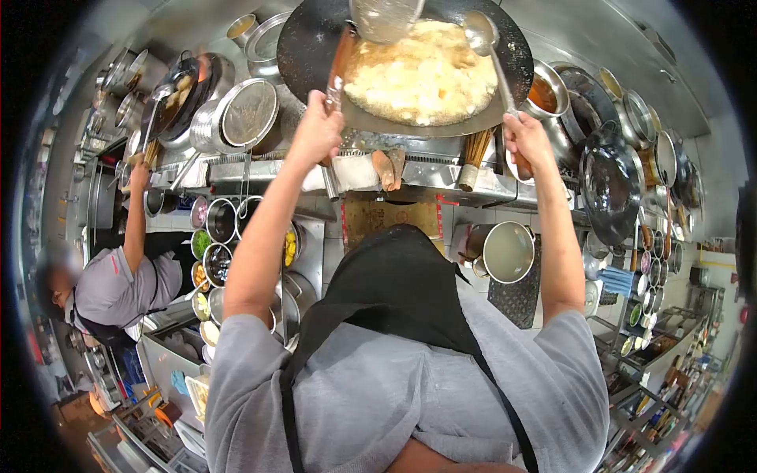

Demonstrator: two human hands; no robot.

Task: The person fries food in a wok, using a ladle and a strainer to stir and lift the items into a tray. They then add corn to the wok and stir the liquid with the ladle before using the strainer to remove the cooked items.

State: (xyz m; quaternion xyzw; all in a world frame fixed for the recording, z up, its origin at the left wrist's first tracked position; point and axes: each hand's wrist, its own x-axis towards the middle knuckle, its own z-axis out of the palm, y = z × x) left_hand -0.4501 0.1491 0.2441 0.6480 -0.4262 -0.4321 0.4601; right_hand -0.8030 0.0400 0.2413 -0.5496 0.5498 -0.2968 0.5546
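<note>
A large black wok [303, 51] lies ahead of me, with pale golden food [426, 75] foaming in bubbling oil. My left hand [317, 130] is closed around the brown wooden handle of a metal strainer [386, 17]. The strainer's wide head is smeared by motion over the far side of the wok and cut off by the frame. My right hand [527, 140] grips a long-handled ladle [479, 33] near its wooden end. The ladle's bowl is at the far right edge of the food, its shaft crossing the wok's right rim.
Right of the wok stand a pot of reddish liquid [544, 94] and another dark wok [611, 181]. A round mesh strainer [249, 113] lies at the left. A bamboo brush [473, 158] rests at the stove edge. A co-worker [130, 280] works at the far left.
</note>
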